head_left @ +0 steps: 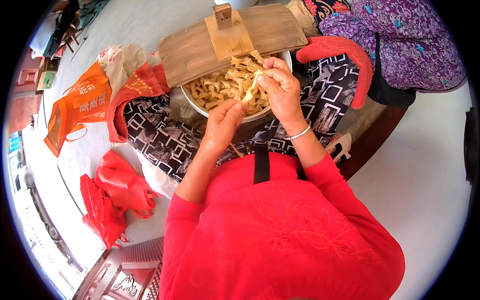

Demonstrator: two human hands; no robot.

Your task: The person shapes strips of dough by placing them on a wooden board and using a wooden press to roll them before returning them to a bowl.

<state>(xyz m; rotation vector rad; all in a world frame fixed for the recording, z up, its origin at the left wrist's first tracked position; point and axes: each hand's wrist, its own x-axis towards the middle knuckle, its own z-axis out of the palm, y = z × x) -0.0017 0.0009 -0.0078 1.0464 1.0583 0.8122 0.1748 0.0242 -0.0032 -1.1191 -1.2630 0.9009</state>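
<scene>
My left hand (224, 124) and my right hand (285, 92) are raised over the near side of a round metal basin (191, 102). Between them stretches a pale yellow strip (251, 92), pinched at its lower end by the left fingers and higher up by the right. Many yellow-brown knotted pieces (220, 86) fill the basin. The strip looks like these pieces, though I cannot tell what they are made of. A wooden board (187, 57) with a lighter crosspiece and a small block handle lies over the basin's far part, hiding what is beneath.
Patterned black-and-white cloth (160, 131) covers my legs around the basin. Orange (82, 102) and red bags (117, 182) stand on the floor to the left. At the upper right is a person in purple floral clothing (400, 40). A carved dark panel (127, 280) sits at lower left.
</scene>
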